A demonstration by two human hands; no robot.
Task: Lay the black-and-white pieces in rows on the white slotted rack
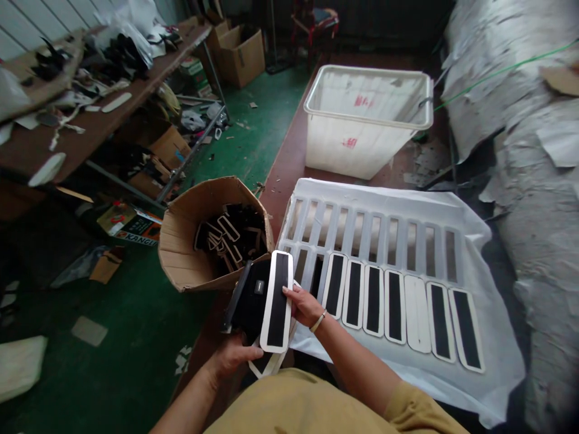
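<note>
My right hand grips a long, round-cornered strip, black in the middle with a white border, by its right edge with the thumb on top. Beneath it, my left hand is closed on the near end of more white-edged strips; its lower fingers are hidden. Beside these is a black item with a small label. On the right lies a white sheet with rows of long rounded slots. Several similar strips cover the front row, one of them all white.
A cardboard box of jumbled black and white pieces stands to the left. Behind the sheet is a white plastic tub. A cluttered workbench runs along the left, and pale covered bulk lines the right. Scraps lie on the green floor.
</note>
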